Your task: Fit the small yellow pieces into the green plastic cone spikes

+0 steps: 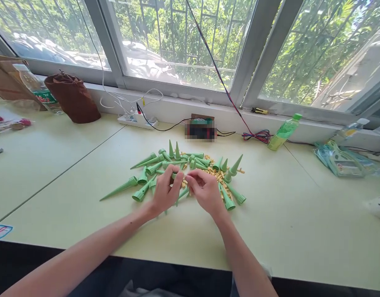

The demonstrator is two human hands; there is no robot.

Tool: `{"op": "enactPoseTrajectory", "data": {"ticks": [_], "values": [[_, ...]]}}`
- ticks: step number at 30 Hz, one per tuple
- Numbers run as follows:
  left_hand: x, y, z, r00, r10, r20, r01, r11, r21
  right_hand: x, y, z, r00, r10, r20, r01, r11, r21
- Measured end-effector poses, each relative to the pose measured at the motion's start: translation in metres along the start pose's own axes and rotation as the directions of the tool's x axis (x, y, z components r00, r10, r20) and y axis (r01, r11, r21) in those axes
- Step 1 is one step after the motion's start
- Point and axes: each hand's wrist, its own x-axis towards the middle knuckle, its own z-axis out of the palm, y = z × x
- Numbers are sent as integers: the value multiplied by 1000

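My left hand [167,189] is closed round a green plastic cone [174,176], its wide end showing between thumb and fingers. Close by on the right, my right hand [205,190] has thumb and fingertips pinched together; what they hold, if anything, is too small to make out. Around and behind both hands lies a loose pile of green cones [120,189], some on their sides and a few standing point up. Small yellow plastic pieces [220,176] are heaped among the cones, mostly behind and right of my right hand.
Along the window side of the pale table [69,177] stand a brown cloth bag [73,98], a white power strip [137,120], a blurred-out dark object [200,131], a coiled cable [257,136] and a green-capped bottle [284,133]. Light-blue plastic items [341,161] lie at the right.
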Motion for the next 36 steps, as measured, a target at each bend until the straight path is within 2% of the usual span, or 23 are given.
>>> {"op": "enactPoseTrajectory", "data": {"ticks": [7,15,28,36], "values": [[-2,-5,-1,998,68,-1,-69,998,-10,-4,-6,1,1000,8,21,-9,998,54],[-4,-10,-3,976,217,4,-217,976,1,-5,-11,3,999,-46,-14,45,998,-42],[-2,-11,2,979,197,-53,-199,979,-44,-5,-3,7,989,-149,-13,143,965,-221],[-8,-5,5,990,127,-64,-134,985,-111,-7,1,5,985,-175,1,167,940,-298]]}}
